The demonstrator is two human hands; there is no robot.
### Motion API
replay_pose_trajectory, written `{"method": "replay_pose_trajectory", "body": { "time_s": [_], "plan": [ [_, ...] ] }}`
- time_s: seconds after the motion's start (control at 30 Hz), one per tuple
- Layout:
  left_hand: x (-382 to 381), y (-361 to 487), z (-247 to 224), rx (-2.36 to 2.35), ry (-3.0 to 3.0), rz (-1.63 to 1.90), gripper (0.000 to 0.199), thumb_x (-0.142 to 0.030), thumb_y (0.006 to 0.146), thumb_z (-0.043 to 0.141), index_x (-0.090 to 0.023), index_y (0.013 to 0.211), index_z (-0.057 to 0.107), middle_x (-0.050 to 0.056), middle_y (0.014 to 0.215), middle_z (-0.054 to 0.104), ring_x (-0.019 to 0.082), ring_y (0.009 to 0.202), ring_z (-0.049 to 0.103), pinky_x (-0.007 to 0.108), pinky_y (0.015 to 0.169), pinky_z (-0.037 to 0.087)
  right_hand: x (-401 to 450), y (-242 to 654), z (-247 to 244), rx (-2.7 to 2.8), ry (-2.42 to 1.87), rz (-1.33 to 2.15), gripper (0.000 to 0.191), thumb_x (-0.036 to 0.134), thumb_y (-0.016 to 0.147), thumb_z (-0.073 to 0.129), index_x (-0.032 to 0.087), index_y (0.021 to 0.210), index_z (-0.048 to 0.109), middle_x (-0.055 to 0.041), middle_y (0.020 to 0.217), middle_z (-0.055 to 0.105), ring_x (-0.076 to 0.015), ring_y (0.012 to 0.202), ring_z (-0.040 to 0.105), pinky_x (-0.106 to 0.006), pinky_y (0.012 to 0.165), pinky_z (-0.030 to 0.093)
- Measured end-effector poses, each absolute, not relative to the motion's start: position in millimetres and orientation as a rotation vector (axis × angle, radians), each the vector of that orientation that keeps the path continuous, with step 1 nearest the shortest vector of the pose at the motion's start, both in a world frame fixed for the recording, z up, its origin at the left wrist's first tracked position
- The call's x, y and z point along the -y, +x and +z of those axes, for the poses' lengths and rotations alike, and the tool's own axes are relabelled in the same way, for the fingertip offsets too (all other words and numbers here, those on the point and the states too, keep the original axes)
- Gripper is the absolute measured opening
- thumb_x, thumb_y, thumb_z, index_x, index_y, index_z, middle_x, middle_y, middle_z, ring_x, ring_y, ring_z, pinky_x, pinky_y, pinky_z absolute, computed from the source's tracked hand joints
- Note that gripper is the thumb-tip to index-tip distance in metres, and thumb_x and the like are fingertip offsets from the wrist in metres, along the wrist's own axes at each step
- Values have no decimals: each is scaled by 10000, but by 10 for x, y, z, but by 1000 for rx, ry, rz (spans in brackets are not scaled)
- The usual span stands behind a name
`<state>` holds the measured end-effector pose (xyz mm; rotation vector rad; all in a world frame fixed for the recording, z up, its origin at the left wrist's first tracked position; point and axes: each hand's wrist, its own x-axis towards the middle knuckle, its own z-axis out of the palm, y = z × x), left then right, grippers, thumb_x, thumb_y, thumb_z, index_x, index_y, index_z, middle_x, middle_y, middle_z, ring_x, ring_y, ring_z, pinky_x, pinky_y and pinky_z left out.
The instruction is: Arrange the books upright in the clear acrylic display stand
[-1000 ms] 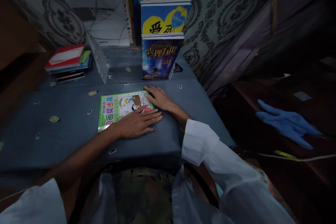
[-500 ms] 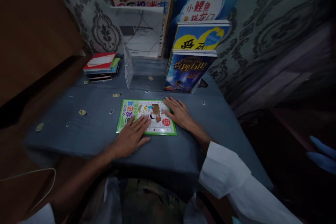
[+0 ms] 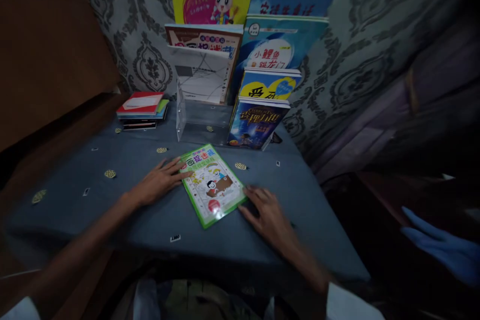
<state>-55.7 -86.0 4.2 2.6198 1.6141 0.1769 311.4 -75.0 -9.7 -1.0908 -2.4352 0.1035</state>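
A green-edged picture book (image 3: 217, 185) with a cartoon cover lies flat on the table, turned at a slant with its top toward the far left. My left hand (image 3: 159, 182) is open, its outstretched fingers resting on the book's upper left edge. At the lower right edge, my right hand (image 3: 268, 215) touches the cover's side with its fingertips. Its fingers are extended, the thumb apart from them, and it grips nothing.
Behind the book stands a clear acrylic rack (image 3: 182, 120) holding several upright books, including a dark blue one (image 3: 257, 122). A small stack of books (image 3: 142, 110) lies at the back left. The grey-blue tablecloth (image 3: 135, 230) drops at the front edge. A blue object (image 3: 442, 245) is at far right.
The book has turned clockwise from lying sideways to nearly upright. My left hand has moved left and farther back; my right hand has come nearer to me. The view has tilted up.
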Motion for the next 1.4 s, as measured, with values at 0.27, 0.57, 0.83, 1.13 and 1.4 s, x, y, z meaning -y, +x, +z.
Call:
{"method": "replay_pose_trajectory", "body": {
  "time_s": [0.27, 0.57, 0.83, 1.13, 1.4],
  "plan": [
    [473, -373, -42, -1613, 2422, 451, 490, -377, 1056, 298, -214, 1439, 557, 73, 1562, 477, 242, 1465, 421, 441, 1206, 353, 1126, 3007, 124, 2456, -1018, 234, 209, 249, 992, 519, 212, 1077, 706, -91, 934, 730, -254, 931, 665, -415, 867, 544],
    [458, -259, -130, -1815, 2366, 503, 513, -340, 1001, 364, -149, 1459, 494, 126, 1570, 452, 249, 1477, 402, 470, 1199, 349, 180, 1834, 189, 2550, -774, 603, 580, 491, 1047, 364, 182, 1536, 411, -136, 1511, 536, -271, 1416, 469, -454, 1171, 367],
    [435, -239, -198, -1840, 2397, 511, 511, -379, 1026, 337, -154, 1455, 500, 125, 1571, 452, 245, 1476, 403, 481, 1198, 346, -458, 1903, -316, 2612, -991, 514, 695, 583, 1015, 392, 187, 1581, 317, -139, 1647, 326, -263, 1546, 250, -494, 1258, 197],
    [380, -236, -187, -1861, 2337, 445, 570, -441, 1031, 285, -166, 1501, 451, 108, 1614, 387, 242, 1520, 316, 467, 1217, 301, -492, 2410, -129, 2601, -1134, 490, 582, 406, 1057, 279, 119, 1552, 383, -148, 1632, 350, -239, 1545, 253, -481, 1262, 200],
    [83, -165, -161, -1902, 2307, 223, 694, -541, 1014, 318, -116, 1563, 329, 184, 1651, 267, 326, 1557, 185, 593, 1212, 212, -528, 2399, -99, 2550, -1127, 614, 552, 373, 1054, 289, 142, 1540, 412, -123, 1635, 348, -239, 1535, 280, -503, 1262, 198]
  ]
}}
